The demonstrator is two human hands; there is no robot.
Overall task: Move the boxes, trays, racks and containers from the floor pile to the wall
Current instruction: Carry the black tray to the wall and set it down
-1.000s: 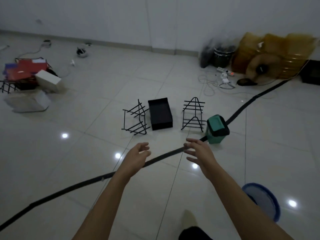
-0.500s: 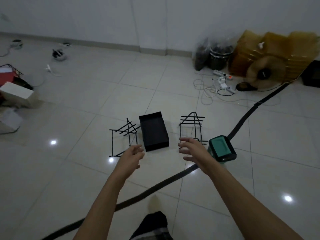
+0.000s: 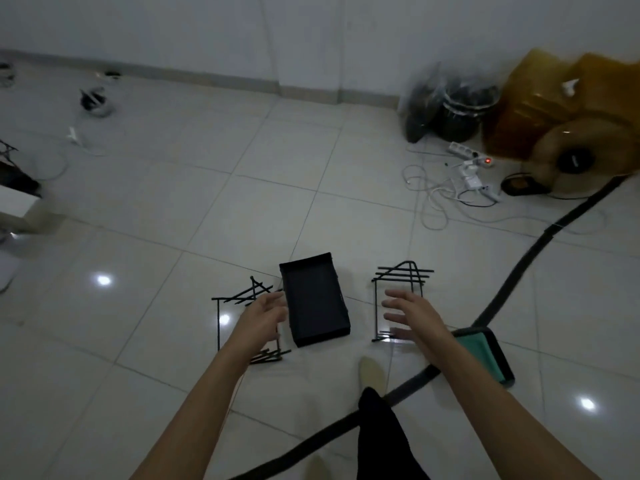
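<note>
Left hand (image 3: 264,317), right hand (image 3: 414,311) nearer tray (image 3: 313,301)

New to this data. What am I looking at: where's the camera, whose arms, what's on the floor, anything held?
No machine here: a person works with bare hands. The one camera is worn on their head and looks forward and down, so both arms come in from the bottom edge. On the tiled floor lies a black tray. The left rack and the right rack, both black wire, stand either side of it. A green container sits further right, partly behind the forearm. A black cable strip crosses the floor. The left hand and right hand reach out, fingers spread; neither holds anything. The wall is at the top.
</note>
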